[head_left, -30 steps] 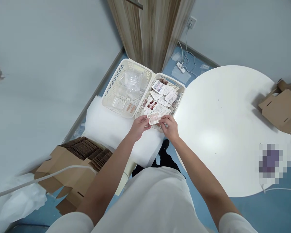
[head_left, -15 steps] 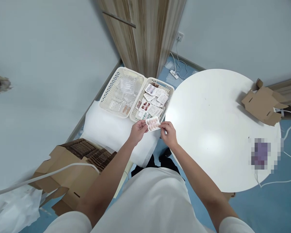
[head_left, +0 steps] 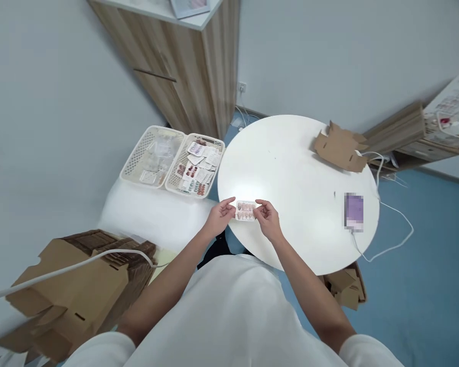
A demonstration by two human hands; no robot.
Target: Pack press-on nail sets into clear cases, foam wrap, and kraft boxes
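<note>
The person's left hand [head_left: 220, 218] and right hand [head_left: 268, 220] hold a small rectangular clear-plastic card of pale pink false nails [head_left: 246, 210] between them. Each hand pinches one short end of the card with thumb and fingertips, and the other fingers are loosely curled. The card lies roughly level and is held over the near left edge of the round white table [head_left: 302, 178]. The view does not show whether it touches the tabletop or hovers just above it.

Farther back on the table lies a piece of flattened brown cardboard [head_left: 340, 148]. To the right of the hands is a small purple object, blurred out [head_left: 354, 211], with a white cable [head_left: 390, 224] trailing from it over the table's edge.

Left of the table, two cream perforated plastic baskets stand side by side on a thick white foam sheet [head_left: 149, 216]. The right-hand basket [head_left: 219, 162] holds many more nail cards in mixed colours. The left-hand basket [head_left: 132, 162] holds what look like clear plastic trays. A wood-grain cabinet [head_left: 187, 81] stands behind the baskets against the wall. An open brown cardboard box [head_left: 72, 285] sits on the floor at the person's left.
</note>
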